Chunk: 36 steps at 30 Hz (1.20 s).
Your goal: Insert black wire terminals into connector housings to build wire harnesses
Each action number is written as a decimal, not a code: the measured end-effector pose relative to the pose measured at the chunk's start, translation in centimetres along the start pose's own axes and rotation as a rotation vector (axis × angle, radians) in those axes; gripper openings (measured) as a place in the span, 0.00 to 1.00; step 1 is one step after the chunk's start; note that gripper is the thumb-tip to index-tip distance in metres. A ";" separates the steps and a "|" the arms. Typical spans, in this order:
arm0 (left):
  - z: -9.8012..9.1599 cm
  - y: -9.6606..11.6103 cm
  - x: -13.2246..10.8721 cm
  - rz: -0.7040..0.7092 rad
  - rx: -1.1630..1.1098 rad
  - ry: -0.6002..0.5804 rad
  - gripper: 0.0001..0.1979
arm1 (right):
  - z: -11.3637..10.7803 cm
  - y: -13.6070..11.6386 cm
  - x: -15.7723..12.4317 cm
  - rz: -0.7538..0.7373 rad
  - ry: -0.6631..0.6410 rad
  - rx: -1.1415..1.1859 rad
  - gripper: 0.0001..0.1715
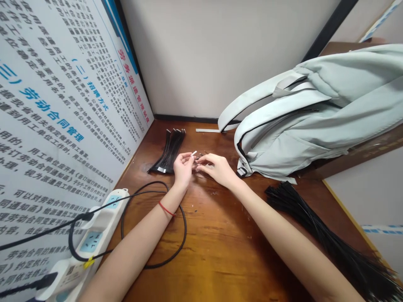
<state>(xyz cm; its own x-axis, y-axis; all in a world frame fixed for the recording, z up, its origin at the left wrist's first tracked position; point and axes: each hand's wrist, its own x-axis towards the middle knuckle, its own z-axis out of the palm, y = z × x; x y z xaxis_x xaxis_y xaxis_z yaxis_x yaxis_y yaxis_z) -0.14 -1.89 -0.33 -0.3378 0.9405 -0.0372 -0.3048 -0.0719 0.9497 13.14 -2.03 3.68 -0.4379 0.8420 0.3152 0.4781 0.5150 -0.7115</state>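
Observation:
My left hand (183, 165) pinches a small white strip (194, 153) between thumb and forefinger, fingers closed. My right hand (217, 167) is closed on a small bunch of thin dark wires (198, 161) held between the two hands. Both hands meet over the middle of the wooden table (214, 243). A tied bundle of black cable ties (170, 151) with a white band lies just left of my left hand. A red string circles my left wrist.
A pale grey backpack (315, 117) lies at the right rear. A long loose sheaf of black ties (321, 230) runs along the right edge. A white power strip (91, 239) with a looping black cable (170, 251) sits at the left, below a printed wall board (56, 105).

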 end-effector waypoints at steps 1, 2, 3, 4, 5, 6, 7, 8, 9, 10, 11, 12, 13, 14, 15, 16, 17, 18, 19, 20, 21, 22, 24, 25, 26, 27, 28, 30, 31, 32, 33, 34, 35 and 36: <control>0.0 -0.1 0.0 0.011 0.007 0.003 0.08 | 0.3 0.0 0.2 -0.022 0.001 0.002 0.07; -0.1 -0.1 0.1 0.018 0.013 0.006 0.08 | 0.6 0.0 0.5 -0.033 0.006 0.013 0.06; -0.1 -0.1 0.1 0.017 0.018 0.007 0.08 | 0.9 0.2 0.6 -0.031 0.020 0.033 0.05; -0.1 -0.1 0.1 0.009 0.019 0.006 0.08 | 1.3 0.4 0.7 -0.011 0.045 0.069 0.05; 0.0 -0.1 0.0 -0.001 0.015 0.003 0.08 | 1.7 0.7 0.8 0.025 0.082 0.125 0.06; 0.0 -0.1 0.0 -0.013 0.005 -0.005 0.09 | 2.0 1.1 0.8 0.072 0.121 0.201 0.07; 0.0 0.0 0.0 -0.021 -0.009 -0.016 0.09 | 2.3 1.4 0.8 0.122 0.159 0.284 0.09; 0.0 0.0 -0.1 -0.024 -0.023 -0.027 0.10 | 2.6 1.8 0.8 0.165 0.191 0.364 0.11; 0.1 0.1 -0.1 -0.026 -0.035 -0.036 0.10 | 2.8 2.1 0.8 0.198 0.214 0.430 0.12; 0.1 0.1 -0.2 -0.028 -0.042 -0.045 0.11 | 2.9 2.3 0.8 0.220 0.226 0.476 0.13; 0.1 0.1 -0.2 -0.031 -0.046 -0.051 0.11 | 3.0 2.5 0.8 0.234 0.231 0.502 0.13; 0.1 0.1 -0.2 -0.034 -0.047 -0.053 0.12 | 3.0 2.6 0.8 0.242 0.232 0.514 0.13; 0.1 0.2 -0.2 -0.037 -0.048 -0.054 0.12 | 2.9 2.6 0.8 0.249 0.231 0.518 0.13; 0.1 0.2 -0.2 -0.041 -0.048 -0.057 0.12 | 2.9 2.7 0.8 0.254 0.229 0.517 0.12; 0.1 0.2 -0.2 -0.046 -0.046 -0.062 0.13 | 2.9 2.6 0.8 0.259 0.227 0.515 0.12; 0.1 0.2 -0.2 -0.050 -0.045 -0.068 0.13 | 2.8 2.6 0.9 0.262 0.227 0.516 0.11; 0.1 0.2 -0.2 -0.053 -0.041 -0.073 0.12 | 2.8 2.6 0.9 0.265 0.227 0.520 0.11; 0.1 0.2 -0.2 -0.055 -0.039 -0.077 0.12 | 2.8 2.6 0.9 0.269 0.227 0.529 0.11; 0.1 0.2 -0.2 -0.055 -0.037 -0.079 0.12 | 2.8 2.6 0.9 0.272 0.226 0.540 0.11; 0.1 0.2 -0.2 -0.056 -0.038 -0.078 0.12 | 2.8 2.6 0.9 0.276 0.226 0.552 0.11; 0.1 0.1 -0.2 -0.058 -0.038 -0.078 0.11 | 2.9 2.6 0.9 0.279 0.227 0.563 0.11; 0.1 0.1 -0.2 -0.058 -0.036 -0.078 0.11 | 2.9 2.6 0.9 0.284 0.229 0.572 0.11; 0.0 -0.1 -0.1 -0.041 -0.019 -0.071 0.10 | 2.9 2.6 0.9 0.289 0.231 0.584 0.12; 0.0 -0.1 -0.1 -0.022 -0.001 -0.066 0.10 | 2.9 2.6 0.9 0.289 0.232 0.584 0.12; -0.1 -0.2 0.0 0.002 0.020 -0.059 0.10 | 2.9 2.6 1.0 0.285 0.236 0.578 0.12; -0.1 -0.2 0.0 0.025 0.043 -0.053 0.09 | 2.9 2.7 1.0 0.279 0.243 0.566 0.12; -0.1 -0.2 0.0 0.045 0.063 -0.048 0.09 | 2.9 2.8 1.0 0.270 0.251 0.551 0.12; -0.2 -0.2 0.0 0.062 0.085 -0.044 0.09 | 2.9 2.9 0.9 0.257 0.258 0.526 0.12; -0.2 -0.1 0.0 0.061 0.083 -0.044 0.09 | 2.9 3.0 0.9 0.257 0.251 0.521 0.12; -0.1 -0.1 0.0 0.055 0.075 -0.044 0.10 | 3.0 3.1 0.9 0.260 0.240 0.522 0.12; -0.1 -0.1 0.0 0.046 0.063 -0.044 0.10 | 3.0 3.1 0.9 0.265 0.227 0.527 0.12; -0.1 0.0 -0.1 0.036 0.051 -0.046 0.10 | 3.0 3.1 0.9 0.270 0.216 0.533 0.12; -0.1 0.0 -0.1 0.028 0.038 -0.048 0.11 | 3.1 3.1 0.9 0.273 0.210 0.539 0.12; 0.0 0.1 -0.1 0.021 0.026 -0.050 0.11 | 3.1 3.0 0.9 0.273 0.207 0.543 0.13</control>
<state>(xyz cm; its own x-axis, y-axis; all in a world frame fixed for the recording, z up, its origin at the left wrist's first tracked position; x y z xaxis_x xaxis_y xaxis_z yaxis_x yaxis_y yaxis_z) -0.14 -2.00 -0.26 -0.2988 0.9543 -0.0024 -0.2744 -0.0835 0.9580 11.86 -0.24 -0.11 -0.1732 0.9728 0.1536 0.0739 0.1684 -0.9829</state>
